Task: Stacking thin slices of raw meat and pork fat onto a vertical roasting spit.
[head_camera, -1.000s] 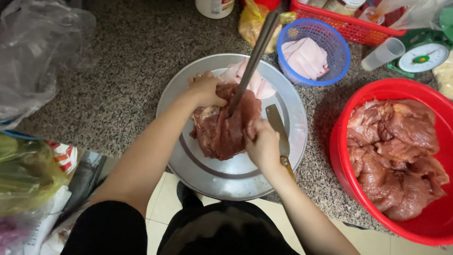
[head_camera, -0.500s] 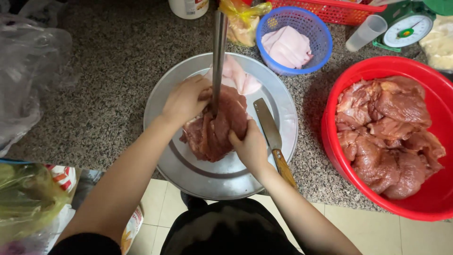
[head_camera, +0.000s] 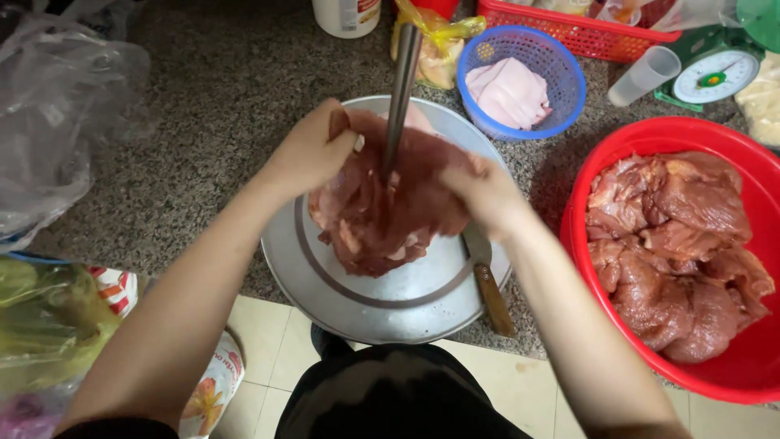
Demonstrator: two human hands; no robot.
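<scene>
A large slab of raw red meat [head_camera: 390,203] is lifted off a round metal tray [head_camera: 390,305]. My left hand [head_camera: 313,150] grips its upper left edge and my right hand [head_camera: 483,191] grips its right edge. A long metal rod [head_camera: 400,89] stands upright through the middle of the meat. A knife with a wooden handle [head_camera: 491,293] lies on the tray's right side, partly under my right wrist.
A red basin [head_camera: 751,358] full of raw meat pieces sits at the right. A blue basket [head_camera: 561,81] with pale meat, a plastic cup [head_camera: 646,75], a green kitchen scale [head_camera: 715,77] and a red basket [head_camera: 585,28] stand behind. Plastic bags [head_camera: 57,106] lie at the left on the granite counter.
Both hands have raised the meat slab off the tray and spread it wider around the upright rod. The camera has moved closer.
</scene>
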